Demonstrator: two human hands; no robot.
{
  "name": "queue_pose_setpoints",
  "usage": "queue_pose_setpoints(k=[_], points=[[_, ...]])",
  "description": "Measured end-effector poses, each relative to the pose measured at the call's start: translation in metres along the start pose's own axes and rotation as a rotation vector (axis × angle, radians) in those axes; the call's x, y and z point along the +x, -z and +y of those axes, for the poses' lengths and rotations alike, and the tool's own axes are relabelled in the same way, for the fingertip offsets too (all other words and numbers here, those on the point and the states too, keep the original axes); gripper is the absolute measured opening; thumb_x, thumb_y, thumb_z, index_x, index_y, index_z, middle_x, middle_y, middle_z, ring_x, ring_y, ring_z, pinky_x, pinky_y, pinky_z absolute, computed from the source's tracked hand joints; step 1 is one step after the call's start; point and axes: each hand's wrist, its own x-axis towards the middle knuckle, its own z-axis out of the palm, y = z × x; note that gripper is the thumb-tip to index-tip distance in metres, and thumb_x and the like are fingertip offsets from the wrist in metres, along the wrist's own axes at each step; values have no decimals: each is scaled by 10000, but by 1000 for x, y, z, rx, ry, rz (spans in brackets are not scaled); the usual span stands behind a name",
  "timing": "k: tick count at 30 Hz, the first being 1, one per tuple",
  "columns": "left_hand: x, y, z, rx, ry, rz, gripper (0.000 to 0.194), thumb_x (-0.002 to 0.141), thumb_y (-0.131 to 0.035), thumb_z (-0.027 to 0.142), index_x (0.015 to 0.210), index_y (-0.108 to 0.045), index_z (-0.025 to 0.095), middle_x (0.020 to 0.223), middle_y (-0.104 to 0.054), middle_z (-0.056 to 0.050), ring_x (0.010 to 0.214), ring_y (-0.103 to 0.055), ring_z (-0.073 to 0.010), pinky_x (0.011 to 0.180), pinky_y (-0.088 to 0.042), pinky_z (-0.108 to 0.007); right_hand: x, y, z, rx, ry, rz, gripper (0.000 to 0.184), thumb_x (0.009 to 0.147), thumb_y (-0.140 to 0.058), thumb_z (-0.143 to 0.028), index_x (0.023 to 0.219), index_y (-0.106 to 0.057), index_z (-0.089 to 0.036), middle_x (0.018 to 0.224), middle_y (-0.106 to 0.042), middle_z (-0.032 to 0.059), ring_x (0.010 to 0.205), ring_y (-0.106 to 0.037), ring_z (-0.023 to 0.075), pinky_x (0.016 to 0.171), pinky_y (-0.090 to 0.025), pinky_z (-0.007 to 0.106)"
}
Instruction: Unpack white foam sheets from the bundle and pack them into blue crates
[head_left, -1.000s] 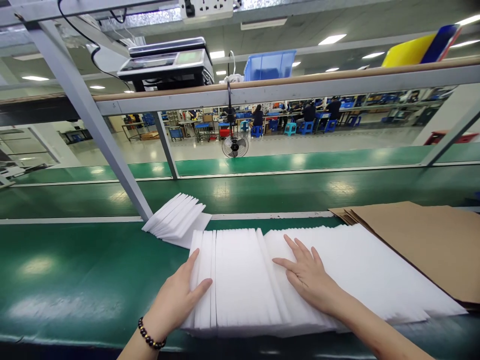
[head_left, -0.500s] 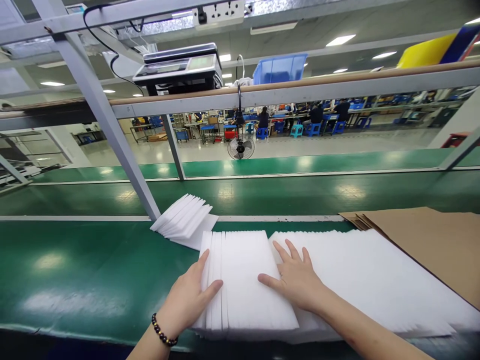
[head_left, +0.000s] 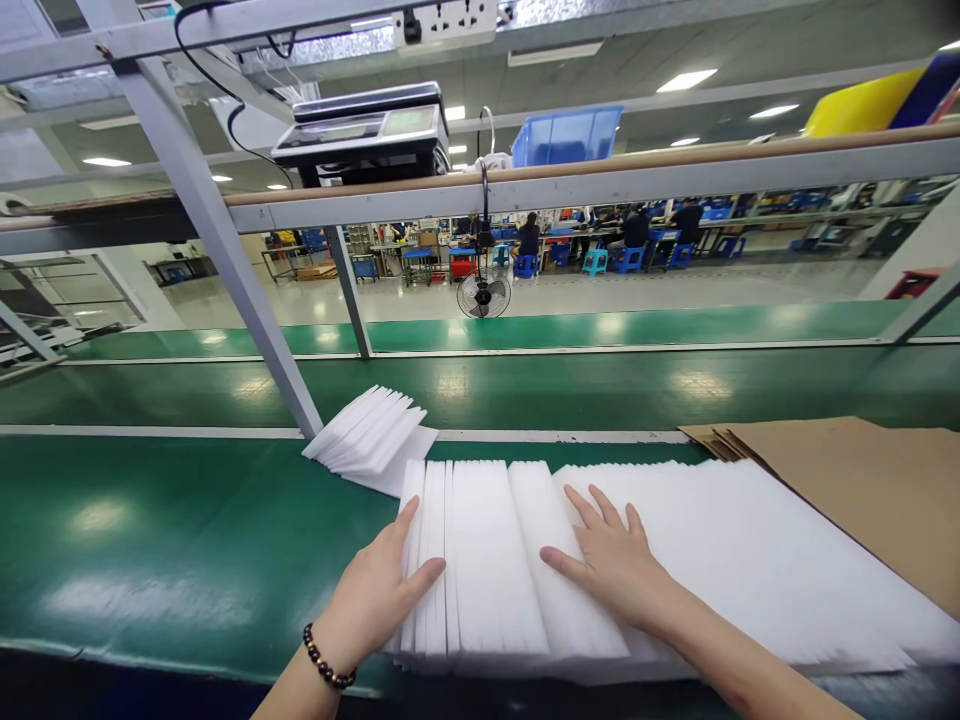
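Observation:
A long row of thin white foam sheets (head_left: 495, 560) lies fanned and leaning along the front of the green surface. My left hand (head_left: 375, 585), a dark bead bracelet on its wrist, rests at the row's left end. Its thumb and index finger are stretched apart over the sheet edges; the other fingers are mostly hidden. Flat on the sheets farther right lies my right hand (head_left: 611, 565), fingers spread and thumb pointing left. Between the hands the sheets stand in closely packed groups. A smaller fanned bundle of white sheets (head_left: 371, 432) sits just behind the left end.
Brown cardboard sheets (head_left: 847, 470) lie at the right. A slanted metal post (head_left: 217, 240) rises behind the small bundle. Overhead, a shelf rail (head_left: 570, 190) carries a scale (head_left: 367, 135) and a blue bin (head_left: 568, 137); a small fan (head_left: 484, 294) hangs below it.
My right hand has slid a little to the right across the foam sheets, and a new step has opened in the row between the hands. The left hand has hardly moved.

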Motion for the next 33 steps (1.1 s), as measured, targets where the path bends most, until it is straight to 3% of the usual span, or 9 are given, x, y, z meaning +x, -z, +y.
queue_pose_setpoints(k=[3,5,8,10,15,17,22,33], points=[[0,0,0,-5,-9,1,714,784,-415,535,1393,-205,227,1339,-426,-71,1183,-432,-272,942,-350,-356,-2,-6,0,15,-34,69,783,780,-248,-631,1395,-202,-147,1465,-133,67,1339,-32,289,1059,-42,551],[1,0,0,-3,-12,4,713,782,-422,529,1392,-211,224,1336,-429,-72,1181,-434,-271,948,-346,-351,-3,-9,0,18,-18,106,694,808,-295,-527,1408,-122,-225,1472,-110,47,1340,-57,274,1061,-47,542],[1,-1,0,-2,-16,3,720,778,-424,533,1391,-214,220,1324,-441,-79,1168,-448,-271,945,-348,-347,-5,-8,-2,40,43,111,495,843,-282,-435,1335,-299,-384,1479,-79,-16,1338,-54,279,1052,-40,549],[2,-1,0,-5,-25,3,724,777,-422,540,1392,-212,220,1325,-439,-81,1163,-452,-271,941,-351,-347,-6,-4,-6,88,78,87,445,860,-227,-470,1250,-433,-408,1479,-71,-39,1339,-30,282,1050,-20,548],[3,-3,-2,1,-37,15,730,777,-419,550,1394,-199,228,1322,-444,-71,1153,-460,-268,926,-362,-343,0,6,-32,128,109,35,683,778,-170,-688,895,-683,-254,1481,-76,4,1328,25,345,1030,22,570],[3,-3,-2,3,-41,15,732,776,-414,559,1395,-196,233,1326,-440,-64,1152,-461,-268,924,-363,-345,5,7,-43,81,104,37,743,752,-168,-720,832,-701,-207,1478,-101,26,1324,30,361,1029,39,568],[3,-2,-2,1,-55,17,732,772,-429,555,1390,-214,227,1329,-437,-70,1137,-473,-271,934,-356,-350,13,6,-58,26,123,26,790,724,-167,-748,1031,-660,-212,1464,-158,62,1328,23,347,1021,47,579],[3,3,-1,-12,-45,-17,730,768,-439,543,1390,-212,236,1313,-454,-72,1135,-474,-273,938,-353,-353,12,5,-42,2,101,-16,824,718,-130,-757,1010,-668,-205,1472,-114,37,1331,17,336,1041,-5,558]])
